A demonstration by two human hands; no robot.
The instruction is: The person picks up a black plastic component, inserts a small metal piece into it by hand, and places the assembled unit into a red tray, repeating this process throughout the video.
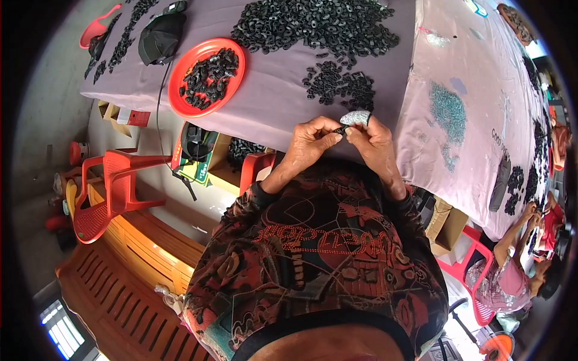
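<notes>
Covering the table [283, 96] is a mauve cloth, with heaps of small black rings [319, 27] lying across it and a red plate [206, 77] holding more of them. At the near edge, the left hand [310, 144] and right hand [372, 139] are meeting, fingers [335, 138] pinching a small black piece [341, 129] between them, while the right hand is also gripping a glittery silver pad [356, 117]. Another person is sitting at the far right, near a red chair [102, 192]
</notes>
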